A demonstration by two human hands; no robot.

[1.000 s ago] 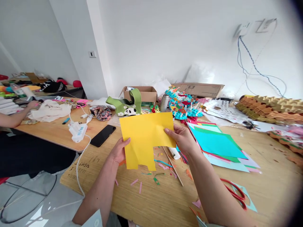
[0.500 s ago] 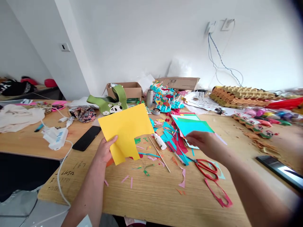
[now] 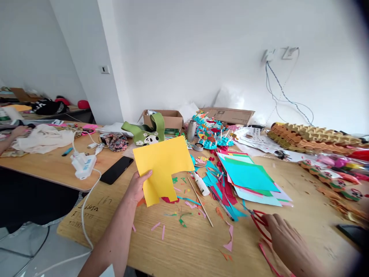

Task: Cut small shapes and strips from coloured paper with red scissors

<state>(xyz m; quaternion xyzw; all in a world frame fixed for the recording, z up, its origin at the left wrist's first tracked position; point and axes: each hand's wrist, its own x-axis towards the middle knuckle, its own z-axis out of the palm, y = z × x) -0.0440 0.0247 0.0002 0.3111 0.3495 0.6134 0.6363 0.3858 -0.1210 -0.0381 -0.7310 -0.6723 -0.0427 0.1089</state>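
Left hand [image 3: 137, 188] stays pinched on the yellow paper sheet [image 3: 163, 165], thumb on the front face and fingers behind, holding it up at a tilt above the counter [image 3: 184, 254]. The big change is on my other side: right hand [image 3: 288, 240] has let go of the sheet and dropped to the red-handled scissors [image 3: 259, 223] near the front right of the counter. That hand is blurred, its fingers spread and curving at the red loops, so I can't tell whether it has closed on them. The sheet now hangs from one hand alone, and the other hand is at the cutting tool.

The yellow sheet has straight edges along the top and sides, but its lower edge is cut away into a stepped tab, with uneven corners on either side. It sits over the litter of scraps, just left of a white glue tube [image 3: 201, 184] and a thin wooden stick [image 3: 200, 202]. Teal and crimson paper strips [image 3: 221, 196] lie between the sheet and the scissors, and beyond them sits a stack of coloured card [image 3: 248, 177] with a teal sheet on top. Pink and green offcuts [image 3: 180, 219] are scattered just past my left wrist.
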